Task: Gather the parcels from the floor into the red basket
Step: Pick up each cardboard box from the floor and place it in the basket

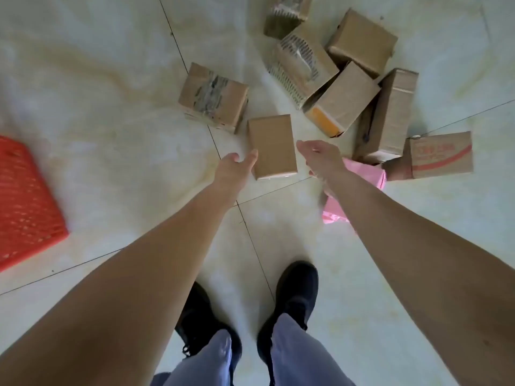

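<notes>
Head view, looking down at a pale tiled floor (111,93). Far left: red basket (25,201), mesh-sided, partly cut by the frame edge, well apart from all parcels. Left hand (237,165) reaches down, fingers straight and loosely spread, thumb tip just beside the left edge of a small plain brown box (271,146); contact cannot be confirmed, nothing held. That box lies flat on the floor between the two hands. Behind it and to the left, a scuffed box with torn tape (213,97) stands alone. Right hand (317,160) is at the small box's right side, fingers relaxed and apart, holding nothing; whether it touches the box cannot be told. Under the right forearm lies a pink plastic mailer (362,174), partly hidden. Further right and behind: a cluster of cardboard parcels (348,79), leaning on one another, among them a box with an orange end (324,121) and a tall box (390,118). Far right: a box with red print (441,154), touching the pink mailer's edge. Bottom centre: black shoes (295,296) and light trouser legs (295,355).
</notes>
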